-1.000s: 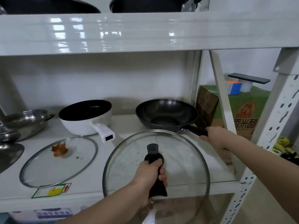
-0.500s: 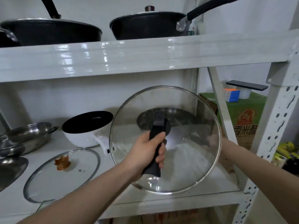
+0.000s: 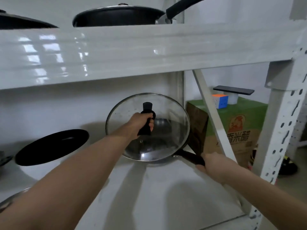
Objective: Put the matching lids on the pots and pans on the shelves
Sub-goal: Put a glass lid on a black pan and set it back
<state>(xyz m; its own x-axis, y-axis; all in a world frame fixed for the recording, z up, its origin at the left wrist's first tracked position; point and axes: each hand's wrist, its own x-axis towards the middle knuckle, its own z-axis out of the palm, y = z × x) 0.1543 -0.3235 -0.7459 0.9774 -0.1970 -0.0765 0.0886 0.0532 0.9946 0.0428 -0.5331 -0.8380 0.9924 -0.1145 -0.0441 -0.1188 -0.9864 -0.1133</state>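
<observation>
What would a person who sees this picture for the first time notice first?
The eye goes first to the large glass lid in the middle, tilted over the dark wok on the lower shelf, with the left hand gripping its black handle. Next comes the right hand holding the wok's handle at the right. Above, a black lidded pan sits on the upper shelf.

Both bare arms reach forward, the left hand (image 3: 142,122) curled round a black lid handle (image 3: 146,119), the right hand (image 3: 211,165) gripping a pan handle (image 3: 192,157) lower down.
</observation>
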